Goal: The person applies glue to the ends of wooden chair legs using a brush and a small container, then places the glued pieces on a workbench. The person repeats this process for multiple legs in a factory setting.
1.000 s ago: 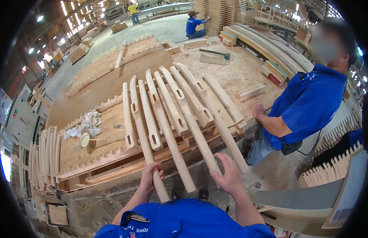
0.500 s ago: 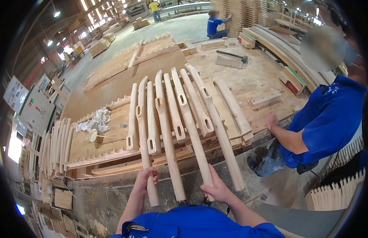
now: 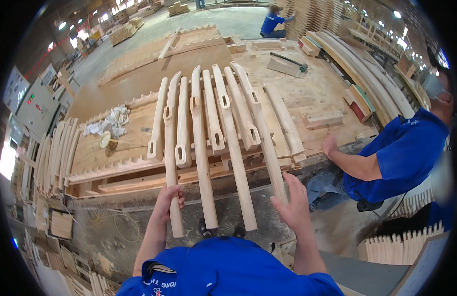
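Note:
Several long pale wooden chair-leg-like pieces with slots cut near their far ends lie side by side, their lower ends jutting over the workbench edge toward me. Fingers wrapped round it, my left hand (image 3: 170, 201) grips the leftmost long wooden piece (image 3: 171, 163) near its lower end. My right hand (image 3: 294, 204), fingers stretched out and thumb apart, is against the outer side of the rightmost long wooden piece (image 3: 268, 143). Shorter slotted pieces (image 3: 183, 133) lie between the long ones. One curved piece (image 3: 283, 121) without a visible slot rests farther right.
A co-worker in a blue shirt (image 3: 386, 153) stands at the right, a hand at the bench edge. On the workbench (image 3: 238, 49) lie a mallet (image 3: 290, 61), a wooden block (image 3: 323, 118), a white rag (image 3: 110, 122) and a cup with a stick (image 3: 106, 139). Stacked wooden parts (image 3: 53, 153) stand left.
My right hand has let go of the neighbouring long piece and moved right and up to the rightmost one. My left hand keeps its hold. The view has shifted, so the bench sits higher.

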{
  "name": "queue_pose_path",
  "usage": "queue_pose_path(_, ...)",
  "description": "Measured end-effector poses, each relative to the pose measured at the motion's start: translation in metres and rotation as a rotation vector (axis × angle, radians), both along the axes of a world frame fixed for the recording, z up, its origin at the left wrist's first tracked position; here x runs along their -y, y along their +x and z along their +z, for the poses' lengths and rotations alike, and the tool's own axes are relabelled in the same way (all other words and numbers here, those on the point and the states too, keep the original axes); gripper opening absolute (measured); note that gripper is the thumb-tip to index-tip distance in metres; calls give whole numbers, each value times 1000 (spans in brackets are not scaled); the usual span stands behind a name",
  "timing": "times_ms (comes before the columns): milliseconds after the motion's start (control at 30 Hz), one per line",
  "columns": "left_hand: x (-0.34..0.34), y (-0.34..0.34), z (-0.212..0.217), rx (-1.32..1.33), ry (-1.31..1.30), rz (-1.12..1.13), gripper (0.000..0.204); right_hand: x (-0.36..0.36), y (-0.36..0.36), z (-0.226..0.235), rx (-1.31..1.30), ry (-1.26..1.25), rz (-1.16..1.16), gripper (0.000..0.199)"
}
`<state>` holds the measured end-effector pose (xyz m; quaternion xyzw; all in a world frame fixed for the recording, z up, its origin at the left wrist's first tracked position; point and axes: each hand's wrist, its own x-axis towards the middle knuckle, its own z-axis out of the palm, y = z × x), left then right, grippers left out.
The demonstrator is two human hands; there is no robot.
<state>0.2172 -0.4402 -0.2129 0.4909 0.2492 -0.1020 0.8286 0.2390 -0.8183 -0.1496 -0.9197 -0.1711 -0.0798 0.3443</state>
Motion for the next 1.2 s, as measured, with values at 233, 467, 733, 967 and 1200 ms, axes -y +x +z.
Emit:
queue_pose_path(233, 13, -4, 14, 27, -19, -17, 30, -6, -7, -38, -333, 126, -91, 68)
queue_pose_path(467, 9, -7, 12, 31, -37, -18, 34, -2, 0, -51, -294, 74, -122, 67)
queue_pose_path(733, -15, -5, -1, 165, 296, -100, 54, -14, -11, -23, -92, 10, -170, 58)
queue_pose_path(967, -176, -5, 40, 366, 601, 20, 37, -116, -36, 10, -33, 385, -158, 31)
queue_pose_path(1200, -376, 54, 53, 285, 416, 418, 25, -294, 4, 62, 108, 43, 384, 19)
